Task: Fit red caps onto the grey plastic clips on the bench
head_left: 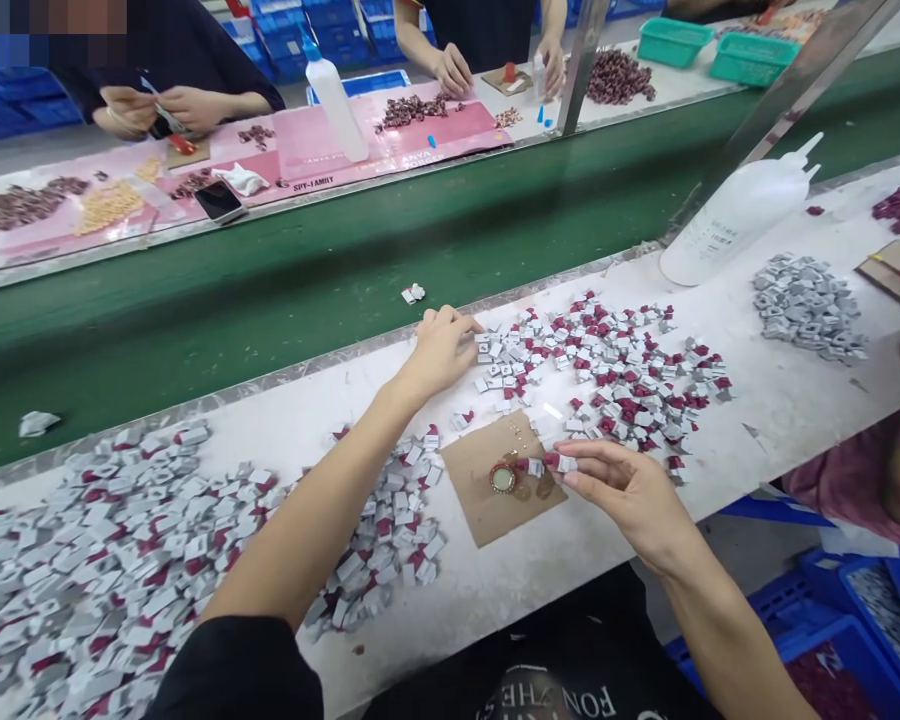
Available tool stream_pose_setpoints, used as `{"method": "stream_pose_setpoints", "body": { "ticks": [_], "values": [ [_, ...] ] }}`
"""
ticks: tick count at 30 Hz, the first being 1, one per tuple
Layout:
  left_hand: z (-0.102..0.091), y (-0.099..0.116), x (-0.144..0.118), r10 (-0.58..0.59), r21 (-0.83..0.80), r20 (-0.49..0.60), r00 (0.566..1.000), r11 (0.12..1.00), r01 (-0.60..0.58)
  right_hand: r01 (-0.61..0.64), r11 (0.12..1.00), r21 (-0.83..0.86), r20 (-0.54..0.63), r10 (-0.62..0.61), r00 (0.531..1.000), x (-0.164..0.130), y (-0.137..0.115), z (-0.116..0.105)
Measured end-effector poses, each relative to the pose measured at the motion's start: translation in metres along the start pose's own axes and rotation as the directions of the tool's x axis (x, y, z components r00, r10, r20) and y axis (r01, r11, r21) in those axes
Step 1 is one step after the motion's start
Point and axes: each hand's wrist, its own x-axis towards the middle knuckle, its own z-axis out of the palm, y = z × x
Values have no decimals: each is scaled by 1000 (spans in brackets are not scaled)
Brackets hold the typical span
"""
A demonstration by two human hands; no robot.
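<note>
My left hand [442,347] reaches forward onto the white bench, its fingers curled at the left edge of a scattered heap of small grey-and-maroon parts [615,375]. My right hand [621,487] pinches a small grey-and-maroon part [560,463] just above the right edge of a brown cardboard square [487,490]. On that cardboard lies a small round metal cap with a red rim [503,477].
A big pile of the same parts [105,560] covers the bench at left, a smaller pile [390,530] sits by my left forearm. A white squeeze bottle [735,215] and grey parts [806,305] lie at right. A green conveyor belt [307,270] runs beyond; other people work across it.
</note>
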Motion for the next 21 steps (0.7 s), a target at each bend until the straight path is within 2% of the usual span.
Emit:
{"method": "stream_pose_setpoints", "body": {
  "ticks": [6,8,10,12,15,18,21],
  "values": [
    [-5,9,-6,-55,-88,-40,998,995,51,77,997,-23,49,-76,996,-9,-1,8],
    [-8,13,-18,-117,-223,-59,991,970,101,130,991,-43,37,-129,991,-13,2,13],
    [-11,19,-37,-193,-434,-39,980,887,157,170,983,-70,11,-169,985,-17,6,20],
    [-12,26,-60,-254,-608,37,966,762,224,204,974,-100,-16,-206,978,-20,10,29],
    [-12,35,-95,-292,-721,150,944,622,307,263,954,-147,-37,-271,962,-23,13,40],
    [-8,40,-126,-269,-765,211,940,553,331,314,931,-188,-41,-327,944,-23,13,46],
    [-2,42,-151,-249,-766,217,944,556,322,341,912,-230,-27,-356,934,-21,13,47]
  ]
}}
